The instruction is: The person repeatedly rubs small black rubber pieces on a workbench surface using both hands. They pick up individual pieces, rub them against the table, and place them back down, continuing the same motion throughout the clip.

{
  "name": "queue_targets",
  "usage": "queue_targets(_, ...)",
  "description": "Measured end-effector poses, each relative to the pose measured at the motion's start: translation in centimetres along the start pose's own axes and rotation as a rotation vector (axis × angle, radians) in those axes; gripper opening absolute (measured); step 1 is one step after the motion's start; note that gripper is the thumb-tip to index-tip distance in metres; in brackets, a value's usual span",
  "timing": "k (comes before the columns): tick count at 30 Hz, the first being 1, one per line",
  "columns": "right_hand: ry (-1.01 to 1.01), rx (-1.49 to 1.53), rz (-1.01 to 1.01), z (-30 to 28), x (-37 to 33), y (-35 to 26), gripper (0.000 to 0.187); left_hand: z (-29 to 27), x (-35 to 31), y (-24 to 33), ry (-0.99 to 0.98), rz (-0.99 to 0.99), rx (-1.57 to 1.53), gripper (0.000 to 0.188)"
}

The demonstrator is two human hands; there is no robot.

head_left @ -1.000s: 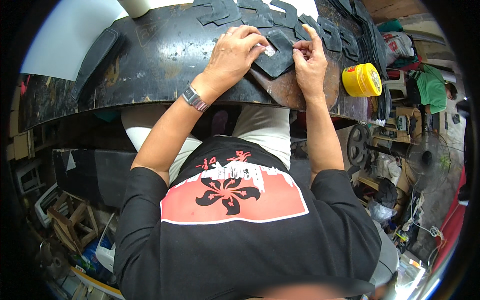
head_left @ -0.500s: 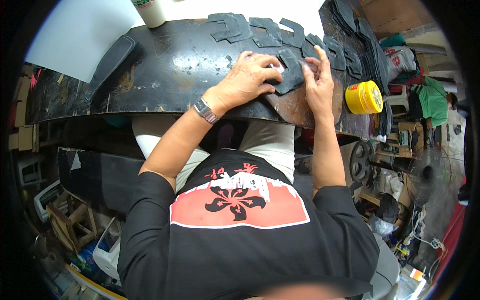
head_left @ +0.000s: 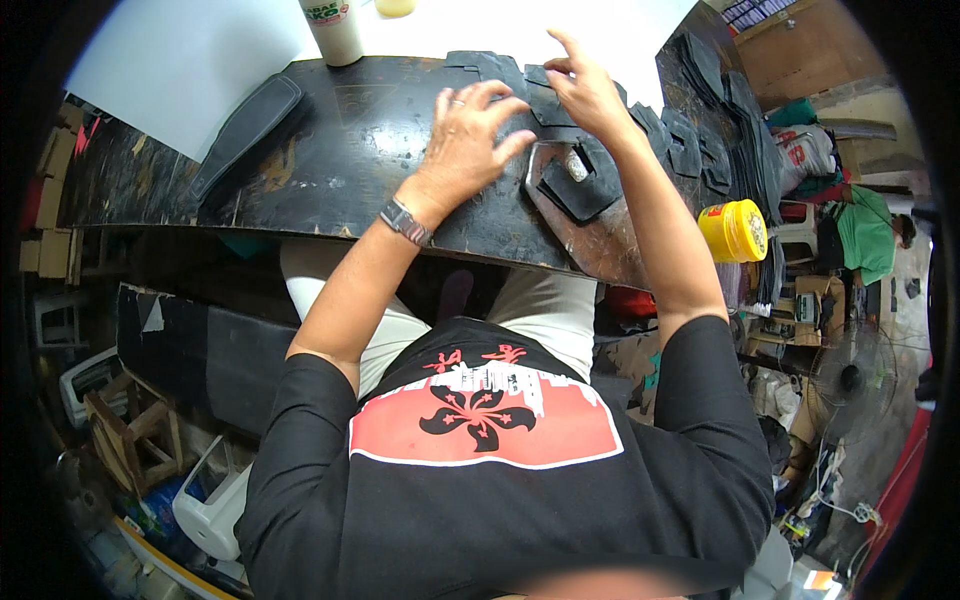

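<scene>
My left hand (head_left: 465, 145) hovers above the black tabletop with fingers spread and nothing in them. Just right of it, a black notched flat piece (head_left: 590, 200) lies on a brown board (head_left: 610, 245); a small whitish thing (head_left: 576, 166) shows in its notch. My right hand (head_left: 588, 92) reaches over the row of similar black pieces at the table's far side, index finger stretched out. Below its fingers is one such black piece (head_left: 547, 105), partly covered; whether they touch it is unclear. Further black notched pieces (head_left: 683, 145) lie to the right of my right forearm.
A yellow tub (head_left: 735, 231) stands at the table's right edge, beside stacked long black pieces (head_left: 752, 140). A long black shaped piece (head_left: 245, 135) lies at left. A pale bottle (head_left: 333, 35) stands at the back by white sheeting (head_left: 480, 25). A fan (head_left: 850, 375) and a person in green (head_left: 865, 235) are off right.
My right hand has moved forward and left from beside the black piece to the far row. My left hand has let go of that piece and drawn left. The view has shifted slightly.
</scene>
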State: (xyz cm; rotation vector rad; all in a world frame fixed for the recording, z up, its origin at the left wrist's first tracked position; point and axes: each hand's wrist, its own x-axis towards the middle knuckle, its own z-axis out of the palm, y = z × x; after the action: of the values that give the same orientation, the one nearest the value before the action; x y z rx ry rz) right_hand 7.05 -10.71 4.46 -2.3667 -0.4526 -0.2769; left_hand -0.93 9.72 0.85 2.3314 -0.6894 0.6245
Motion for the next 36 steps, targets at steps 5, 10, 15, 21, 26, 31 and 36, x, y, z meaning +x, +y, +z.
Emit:
queue_targets(5,-0.04,-0.361,-0.109,5.5,5.8,2.0,0.065,0.5,-0.3,-4.2,-0.097,-0.22,0.223,0.043)
queue_targets(10,-0.085,-0.369,-0.123,7.8,7.3,1.4,0.064,-0.1,-0.8,-5.0,-0.05,-0.223,0.167,0.029)
queue_targets(15,-0.127,-0.082,-0.154,7.9,7.9,0.6,0.064,-2.1,-1.0,-5.3,-0.101,-0.231,0.146,0.022)
queue_targets(21,-0.035,-0.02,-0.137,8.3,7.8,1.8,0.058,-4.7,-3.4,-4.8,-0.097,-0.225,0.096,0.013)
queue_targets(26,-0.069,0.064,-0.039,8.5,7.1,0.5,0.058,-5.8,-4.3,-4.3,-0.134,-0.237,0.052,0.017)
queue_targets(31,-0.272,0.385,0.021,8.6,5.8,-2.9,0.058,-5.3,-4.0,-3.8,0.017,-0.361,0.203,0.034)
queue_targets(36,-0.26,0.434,0.041,9.2,5.2,-4.2,0.058,-6.0,-4.2,-4.5,-0.067,-0.376,0.199,0.039)
